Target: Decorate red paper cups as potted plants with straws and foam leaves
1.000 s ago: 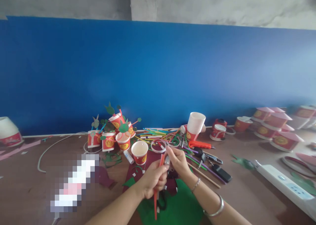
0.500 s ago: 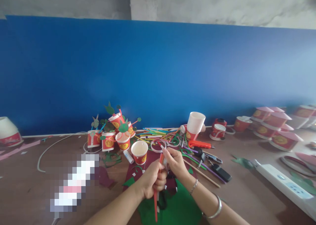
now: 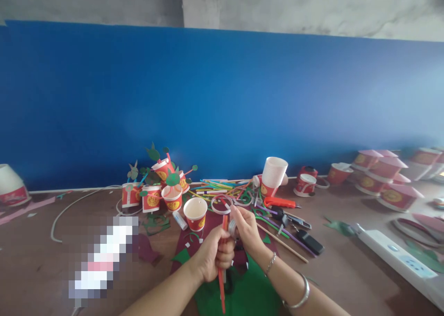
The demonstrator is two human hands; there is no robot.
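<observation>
In front of me my left hand [image 3: 222, 256] is wrapped round a red straw [image 3: 222, 290], whose lower end sticks out below the fist. Close against it on the right, my right hand [image 3: 245, 230] has its fingers pinched together near the straw's top. A small pale roll that looks like clear tape [image 3: 232, 228] shows between the two hands, partly hidden by fingers. Under the hands lie green paper [image 3: 253, 288] and dark red paper [image 3: 180, 242]. An open paper cup [image 3: 195, 214] stands just beyond my left hand.
Decorated cups [image 3: 151, 199] stand at the back left, beside a glue stick [image 3: 180, 220]. Behind my hands lie colourful straws [image 3: 222, 184] and a cup stack [image 3: 274, 175]. To the right are an orange utility knife [image 3: 279, 202], keys [image 3: 308, 241] and a power strip [image 3: 398, 256].
The straw's lower end has shifted slightly to the right, and its upper end stands a little more upright. Both hands stay together in nearly the same place.
</observation>
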